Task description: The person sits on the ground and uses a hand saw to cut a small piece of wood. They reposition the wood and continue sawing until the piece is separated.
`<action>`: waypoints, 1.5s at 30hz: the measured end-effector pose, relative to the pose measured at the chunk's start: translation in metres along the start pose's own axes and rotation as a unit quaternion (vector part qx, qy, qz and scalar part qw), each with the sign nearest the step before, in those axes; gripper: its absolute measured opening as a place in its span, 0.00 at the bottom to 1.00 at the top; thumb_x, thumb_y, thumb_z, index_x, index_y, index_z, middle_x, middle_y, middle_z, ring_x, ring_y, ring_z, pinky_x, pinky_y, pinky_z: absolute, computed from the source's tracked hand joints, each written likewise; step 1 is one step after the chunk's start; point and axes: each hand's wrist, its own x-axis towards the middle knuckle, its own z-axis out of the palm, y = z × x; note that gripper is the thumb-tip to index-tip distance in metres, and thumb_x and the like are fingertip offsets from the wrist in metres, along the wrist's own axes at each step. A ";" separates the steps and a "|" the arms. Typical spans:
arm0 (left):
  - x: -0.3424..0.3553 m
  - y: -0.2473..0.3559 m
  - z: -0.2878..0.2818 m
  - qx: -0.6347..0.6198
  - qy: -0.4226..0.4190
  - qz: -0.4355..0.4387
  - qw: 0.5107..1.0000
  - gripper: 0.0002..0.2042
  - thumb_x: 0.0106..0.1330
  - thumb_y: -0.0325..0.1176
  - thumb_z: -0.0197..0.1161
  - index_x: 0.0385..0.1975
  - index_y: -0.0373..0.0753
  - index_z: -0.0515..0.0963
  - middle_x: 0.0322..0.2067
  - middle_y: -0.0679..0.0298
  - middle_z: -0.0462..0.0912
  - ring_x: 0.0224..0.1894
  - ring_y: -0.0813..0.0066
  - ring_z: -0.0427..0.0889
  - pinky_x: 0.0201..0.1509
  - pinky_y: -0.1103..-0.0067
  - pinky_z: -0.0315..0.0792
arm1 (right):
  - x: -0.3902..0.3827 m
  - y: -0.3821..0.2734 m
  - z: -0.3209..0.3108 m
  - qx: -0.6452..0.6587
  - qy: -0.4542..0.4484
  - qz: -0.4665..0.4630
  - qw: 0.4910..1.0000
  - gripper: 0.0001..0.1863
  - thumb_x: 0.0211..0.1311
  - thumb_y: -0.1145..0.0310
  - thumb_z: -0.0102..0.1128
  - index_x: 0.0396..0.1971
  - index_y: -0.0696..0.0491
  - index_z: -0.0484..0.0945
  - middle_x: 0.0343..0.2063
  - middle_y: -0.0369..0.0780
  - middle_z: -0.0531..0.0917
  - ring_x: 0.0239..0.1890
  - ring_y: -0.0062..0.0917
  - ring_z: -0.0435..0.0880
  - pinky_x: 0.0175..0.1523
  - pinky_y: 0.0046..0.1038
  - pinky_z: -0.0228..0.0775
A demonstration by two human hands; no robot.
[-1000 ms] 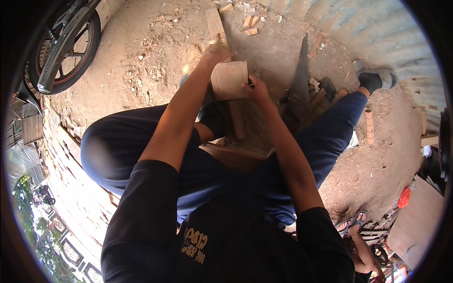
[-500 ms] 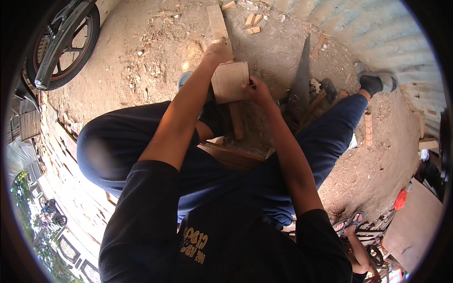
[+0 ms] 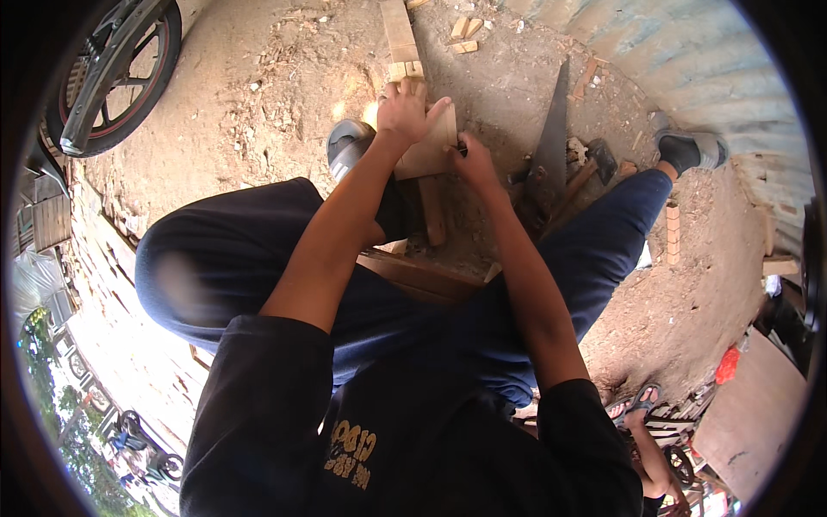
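Note:
A squarish, pale wooden board (image 3: 437, 153) lies in front of me, on top of other wood pieces. My left hand (image 3: 408, 112) rests over its far left part, thumb and fingers apart, fingertips touching small wooden blocks (image 3: 403, 71). Those blocks sit at the near end of a long narrow plank (image 3: 397, 30). At the board's right edge my right hand (image 3: 473, 161) is closed, with something dark and small between its fingers that I cannot make out. My left hand hides much of the board's upper left.
Right of the board lie a handsaw (image 3: 551, 129) and a hammer-like tool (image 3: 601, 162). Several wood offcuts (image 3: 465, 28) are scattered farther off. A motorcycle wheel (image 3: 129, 82) stands far left, a corrugated metal sheet (image 3: 689, 60) at right. Another person's foot (image 3: 642, 401) shows lower right.
My left hand has come back from the plank's end onto the board and spread its fingers, uncovering the small blocks. My right hand has stayed by the board's right edge.

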 end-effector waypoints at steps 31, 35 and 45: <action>-0.032 -0.002 -0.017 0.122 -0.147 0.008 0.982 0.53 0.45 0.37 0.75 0.69 0.47 0.43 0.60 0.56 0.64 0.60 0.53 0.68 0.55 0.56 0.70 | 0.002 -0.009 0.014 -0.183 0.022 0.036 0.982 0.18 0.53 0.66 0.62 0.43 0.59 0.76 0.41 0.54 0.80 0.48 0.47 0.77 0.52 0.42 0.69; -0.032 0.013 -0.025 0.103 -0.175 0.005 0.979 0.60 0.41 0.38 0.77 0.71 0.50 0.37 0.63 0.57 0.61 0.60 0.56 0.68 0.54 0.60 0.71 | -0.020 -0.027 -0.035 -0.257 -0.028 0.054 0.965 0.24 0.55 0.62 0.63 0.49 0.59 0.75 0.47 0.52 0.79 0.53 0.42 0.76 0.55 0.35 0.69; -0.034 0.005 0.006 0.080 -0.100 0.003 0.992 0.45 0.56 0.35 0.66 0.71 0.55 0.43 0.56 0.58 0.70 0.53 0.61 0.73 0.41 0.61 0.75 | -0.309 -0.245 -0.350 0.035 0.268 -0.023 0.963 0.25 0.70 0.59 0.48 0.60 0.59 0.65 0.52 0.46 0.75 0.49 0.29 0.79 0.53 0.28 0.72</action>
